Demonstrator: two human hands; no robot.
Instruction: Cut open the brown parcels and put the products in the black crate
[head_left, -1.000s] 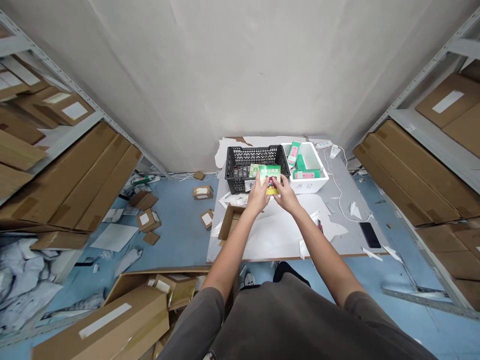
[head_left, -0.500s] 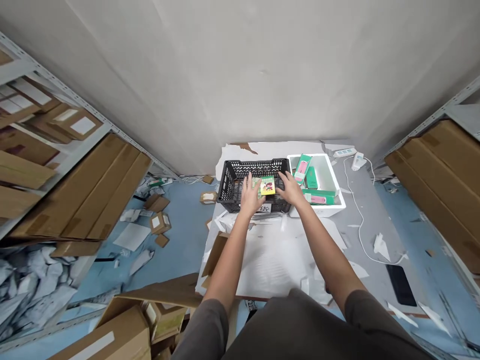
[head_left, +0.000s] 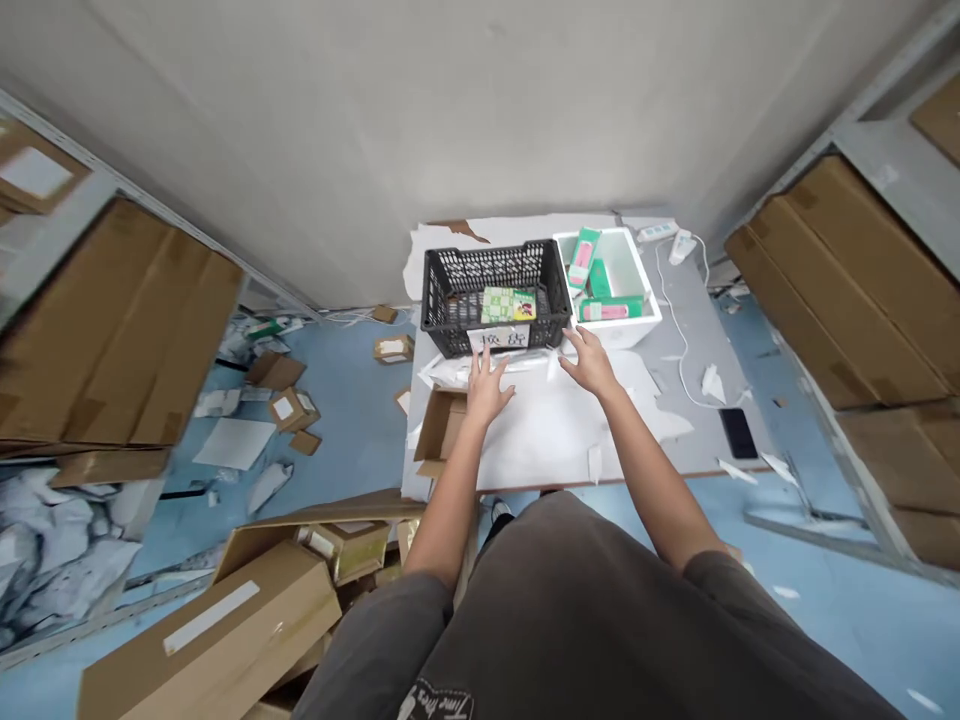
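Note:
My left hand [head_left: 487, 385] hovers open with spread fingers just in front of the black mesh basket [head_left: 450, 300], above white wrapping sheets [head_left: 555, 425] on the table. My right hand [head_left: 589, 360] is open too, fingers apart, near the basket's right front corner. Neither hand holds anything. A green and yellow booklet [head_left: 510, 304] lies inside the basket. Right of the basket stands a white foam box [head_left: 634, 290] with green and pink packets [head_left: 583, 256].
A small open cardboard box [head_left: 439, 430] sits at the table's left edge. A black phone [head_left: 737, 432], a white cable and a power strip [head_left: 657, 231] lie on the right. Metal shelves with large cartons flank both sides. Small boxes and paper litter the blue floor.
The booklet, held in both hands a second ago, now lies in the basket. Both hands have let go and drawn back toward me, fingers spread.

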